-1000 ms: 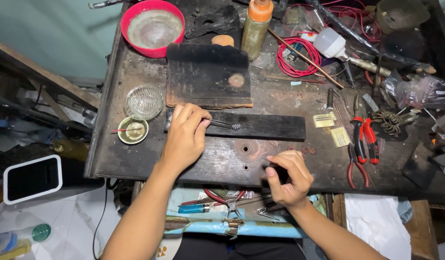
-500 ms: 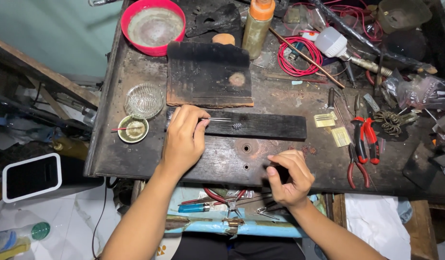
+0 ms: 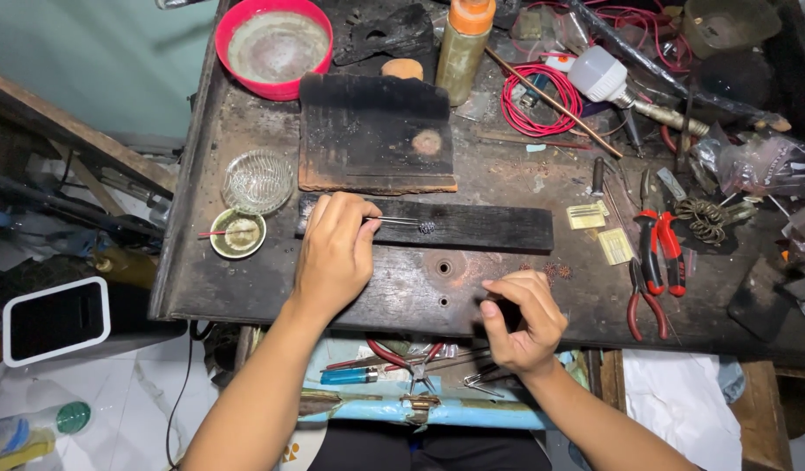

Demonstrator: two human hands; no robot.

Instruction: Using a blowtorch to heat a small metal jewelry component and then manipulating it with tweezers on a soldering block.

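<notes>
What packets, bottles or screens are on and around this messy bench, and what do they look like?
Tablet: left of the bench, low down; white frame, dark blank screen.
Bottle: top centre of the bench; tall, olive green, orange cap.
Plastic bag: right edge of the bench; clear, crumpled.
Yellow packets: right of the black strip; two small, flat, pale yellow.
Lying bottle: floor, bottom left; clear, green cap.
</notes>
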